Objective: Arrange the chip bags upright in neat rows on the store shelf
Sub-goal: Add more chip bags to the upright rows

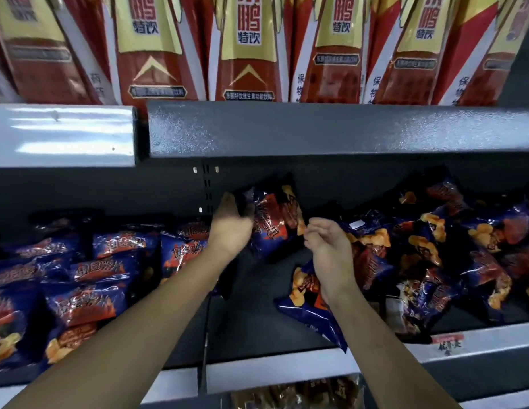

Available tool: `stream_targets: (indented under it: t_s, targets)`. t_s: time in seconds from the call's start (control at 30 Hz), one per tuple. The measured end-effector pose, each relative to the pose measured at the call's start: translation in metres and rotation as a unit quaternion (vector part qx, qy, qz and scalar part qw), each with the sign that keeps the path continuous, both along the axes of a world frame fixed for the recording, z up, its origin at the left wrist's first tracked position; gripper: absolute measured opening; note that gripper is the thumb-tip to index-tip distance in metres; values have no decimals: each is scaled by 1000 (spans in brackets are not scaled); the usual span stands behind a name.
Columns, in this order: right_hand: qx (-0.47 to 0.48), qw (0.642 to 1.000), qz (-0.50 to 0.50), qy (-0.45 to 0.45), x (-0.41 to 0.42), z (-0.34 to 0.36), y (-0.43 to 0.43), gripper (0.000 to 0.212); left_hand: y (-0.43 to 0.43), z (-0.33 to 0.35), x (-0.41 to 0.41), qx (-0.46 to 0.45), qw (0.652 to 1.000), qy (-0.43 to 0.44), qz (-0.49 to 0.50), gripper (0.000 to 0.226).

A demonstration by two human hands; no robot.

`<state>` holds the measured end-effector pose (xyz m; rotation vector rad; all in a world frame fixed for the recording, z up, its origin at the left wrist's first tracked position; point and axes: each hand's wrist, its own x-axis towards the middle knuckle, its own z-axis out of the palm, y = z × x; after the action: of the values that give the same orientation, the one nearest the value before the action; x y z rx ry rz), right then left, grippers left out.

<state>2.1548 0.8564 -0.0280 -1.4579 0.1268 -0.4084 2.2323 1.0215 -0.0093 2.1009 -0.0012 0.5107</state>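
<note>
My left hand [232,224] grips a dark blue chip bag [275,219] with red lettering and holds it roughly upright near the back of the dark grey shelf [251,317]. My right hand [328,249] hovers just right of that bag with fingers curled and apart, holding nothing. Below its wrist another blue bag [309,308] lies flat, its corner over the shelf's front edge. To the left, rows of blue bags [89,278] stand in order. On the right lies a jumbled heap of bags [434,255].
The upper shelf's grey front lip [331,131] overhangs the work space, with tall red and gold drink cartons [248,48] on it. A white price rail with a label [447,343] runs along the front edge. More packets [295,394] show on the shelf below.
</note>
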Motion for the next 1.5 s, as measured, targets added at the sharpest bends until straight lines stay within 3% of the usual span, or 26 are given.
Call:
stream_targets:
  t_s: [0.1, 0.2, 0.3, 0.4, 0.57, 0.67, 0.77, 0.83, 0.93, 1.1, 1.2, 1.27, 1.37, 1.5]
  targets:
    - [-13, 1000, 7, -9, 11, 6, 11, 24, 22, 11, -17, 8, 999, -9, -45, 21]
    - [-23, 998, 60, -17, 15, 16, 24, 16, 46, 18, -28, 30, 995, 20, -93, 31]
    - [-46, 992, 115, 1, 22, 16, 28, 31, 65, 24, -41, 85, 983, 60, -151, 46]
    - [-57, 982, 177, 45, 24, 11, 38, 21, 77, 32, -54, 104, 978, 47, -174, 44]
    - [54, 981, 181, 44, 15, 0, 59, 12, 93, 39, -70, 18, 996, -15, -86, 45]
    - [134, 980, 137, 58, 12, -10, 69, 14, 100, 27, -91, -66, 997, -44, -19, 30]
    - [185, 975, 111, 58, 4, -20, 82, 17, 94, -6, -115, -146, 989, -7, -2, 53]
    - [192, 974, 104, 54, -1, -27, 92, 18, 87, -27, -126, -172, 984, 27, -24, 48]
    - [161, 979, 115, 52, -10, -42, 97, 23, 83, -44, -134, -192, 980, 34, -33, 22]
    - [6, 990, 121, 71, -17, -69, 88, 26, 100, -63, -135, -143, 987, 73, -22, 14]
    - [-43, 984, 155, 75, -17, -75, 87, 27, 103, -70, -139, -115, 990, 87, -3, 29]
    - [-97, 980, 159, 69, -16, -75, 90, 6, 99, -70, -143, -123, 989, 77, 22, 49]
    - [-138, 981, 112, 76, -11, -81, 97, 22, 89, -73, -154, -118, 991, 55, 35, 63]
    - [-168, 976, 99, 94, -3, -85, 114, 32, 86, -93, -164, -25, 998, 23, 51, 68]
